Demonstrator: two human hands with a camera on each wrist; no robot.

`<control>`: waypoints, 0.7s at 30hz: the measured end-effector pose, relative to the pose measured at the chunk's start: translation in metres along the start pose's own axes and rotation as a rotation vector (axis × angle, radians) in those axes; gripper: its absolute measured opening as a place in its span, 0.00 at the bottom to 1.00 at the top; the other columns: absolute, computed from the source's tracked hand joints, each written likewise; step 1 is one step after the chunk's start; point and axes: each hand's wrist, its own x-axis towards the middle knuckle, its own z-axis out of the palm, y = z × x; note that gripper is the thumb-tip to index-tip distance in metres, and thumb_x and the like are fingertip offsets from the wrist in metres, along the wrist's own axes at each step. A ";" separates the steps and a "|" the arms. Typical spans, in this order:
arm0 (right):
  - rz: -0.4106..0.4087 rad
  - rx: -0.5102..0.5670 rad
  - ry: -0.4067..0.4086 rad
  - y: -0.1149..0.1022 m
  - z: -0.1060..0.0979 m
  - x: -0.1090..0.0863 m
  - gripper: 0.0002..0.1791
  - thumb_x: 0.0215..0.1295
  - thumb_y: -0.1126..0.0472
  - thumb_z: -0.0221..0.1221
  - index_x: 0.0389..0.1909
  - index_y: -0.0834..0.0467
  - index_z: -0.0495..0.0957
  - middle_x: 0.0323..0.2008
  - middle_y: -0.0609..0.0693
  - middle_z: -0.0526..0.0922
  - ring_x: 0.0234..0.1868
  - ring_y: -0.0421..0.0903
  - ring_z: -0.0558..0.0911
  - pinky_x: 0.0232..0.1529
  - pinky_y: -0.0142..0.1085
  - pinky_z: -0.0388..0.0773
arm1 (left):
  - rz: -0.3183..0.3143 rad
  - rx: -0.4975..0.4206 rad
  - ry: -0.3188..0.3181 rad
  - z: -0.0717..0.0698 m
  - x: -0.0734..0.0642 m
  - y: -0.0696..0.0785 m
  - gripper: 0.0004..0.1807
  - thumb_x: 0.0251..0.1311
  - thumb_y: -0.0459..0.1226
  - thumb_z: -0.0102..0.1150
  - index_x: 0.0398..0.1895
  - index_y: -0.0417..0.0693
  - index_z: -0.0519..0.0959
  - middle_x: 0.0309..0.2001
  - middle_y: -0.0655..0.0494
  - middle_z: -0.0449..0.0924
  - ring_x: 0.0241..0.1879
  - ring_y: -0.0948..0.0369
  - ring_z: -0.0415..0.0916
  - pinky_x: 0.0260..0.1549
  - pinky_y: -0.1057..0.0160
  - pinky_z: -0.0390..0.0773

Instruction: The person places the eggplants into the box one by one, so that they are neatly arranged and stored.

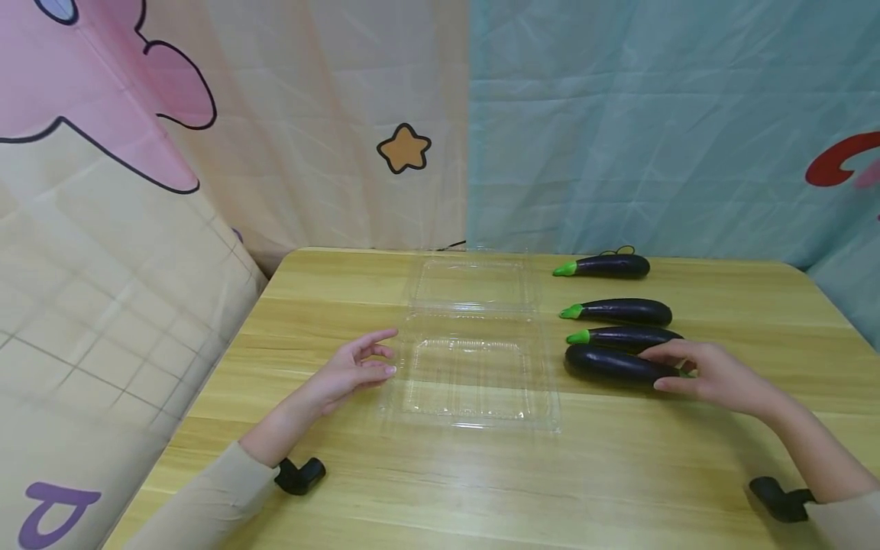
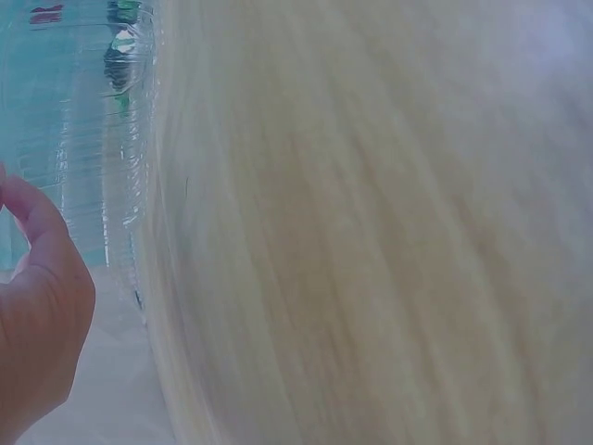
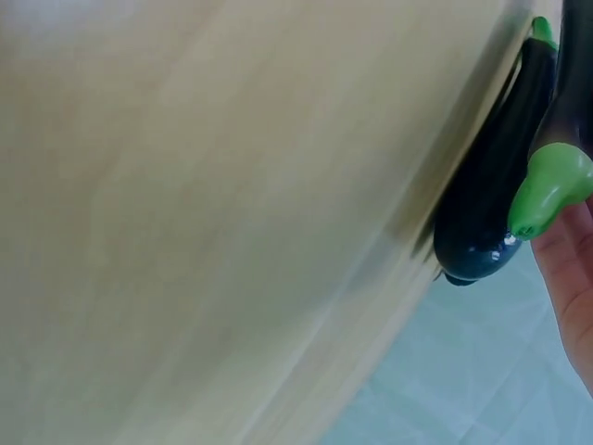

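Note:
My right hand (image 1: 715, 374) grips a dark purple eggplant (image 1: 608, 367) at its stem end, thumb on the near side and fingers on the far side. The right wrist view shows its green stem (image 3: 553, 190) beside the hand, with another eggplant (image 3: 486, 185) behind. In the head view, a second eggplant (image 1: 626, 338) lies close behind the held one, its stem pointing left. My left hand (image 1: 354, 370) hovers at the left edge of a clear plastic clamshell box (image 1: 474, 422), fingers loosely bent and holding nothing. The box's lid (image 1: 474, 305) is folded back, away from me.
Two more eggplants (image 1: 626, 310) lie farther back on the right of the wooden table (image 1: 447, 489), one behind the other. A printed curtain (image 1: 584, 153) hangs along the table's far edge. Black fittings (image 1: 300, 475) stick out at both wrists.

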 end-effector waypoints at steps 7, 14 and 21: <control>0.013 0.023 0.002 -0.003 -0.005 0.006 0.21 0.49 0.66 0.69 0.47 0.60 0.79 0.37 0.45 0.80 0.36 0.31 0.75 0.30 0.29 0.76 | 0.002 -0.013 -0.004 -0.001 0.001 -0.002 0.37 0.57 0.27 0.57 0.70 0.39 0.53 0.50 0.44 0.64 0.40 0.63 0.74 0.41 0.67 0.77; -0.005 0.060 0.011 -0.008 -0.012 0.014 0.21 0.49 0.67 0.68 0.48 0.60 0.78 0.36 0.42 0.79 0.36 0.32 0.75 0.29 0.28 0.74 | -0.001 -0.015 -0.013 0.000 0.000 -0.002 0.38 0.57 0.28 0.58 0.70 0.41 0.54 0.50 0.44 0.64 0.40 0.63 0.74 0.42 0.67 0.77; 0.010 0.038 0.007 -0.019 -0.021 0.026 0.21 0.53 0.65 0.66 0.50 0.57 0.78 0.40 0.43 0.80 0.39 0.30 0.74 0.32 0.28 0.75 | -0.004 -0.017 -0.007 -0.001 0.000 -0.001 0.38 0.57 0.28 0.59 0.70 0.42 0.54 0.50 0.45 0.65 0.40 0.63 0.74 0.43 0.66 0.77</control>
